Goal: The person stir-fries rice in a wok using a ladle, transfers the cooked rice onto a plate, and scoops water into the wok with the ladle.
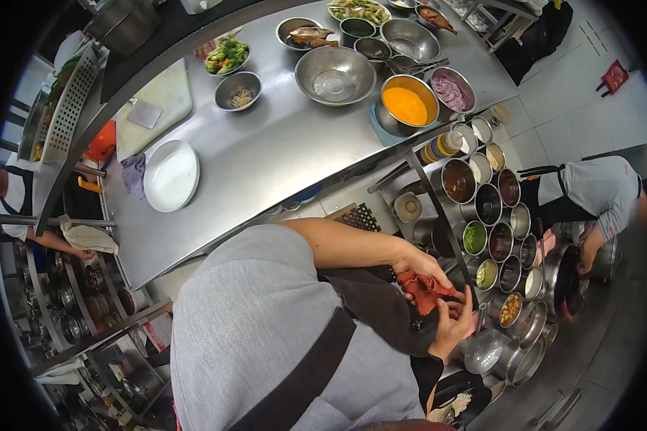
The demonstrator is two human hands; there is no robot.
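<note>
A crumpled red cloth (425,293) is bunched in my left hand (418,267), whose fingers wrap round its upper side. Just below and to the right is my right hand (453,325), its thumb and fingers apart close to the cloth's edge; nothing can be seen held in it. Both hands are in front of my dark apron (370,305), left of a rack of metal containers. Among these are one with green pieces (474,237) and one with yellowish-brown pieces (510,309).
A steel table (266,158) holds a white plate (171,176), a cutting board (171,93), several metal bowls and a pot of orange liquid (406,102). A person (597,194) leans over a dark pan (564,280) at the right. Another person's arm (54,244) shows at the left.
</note>
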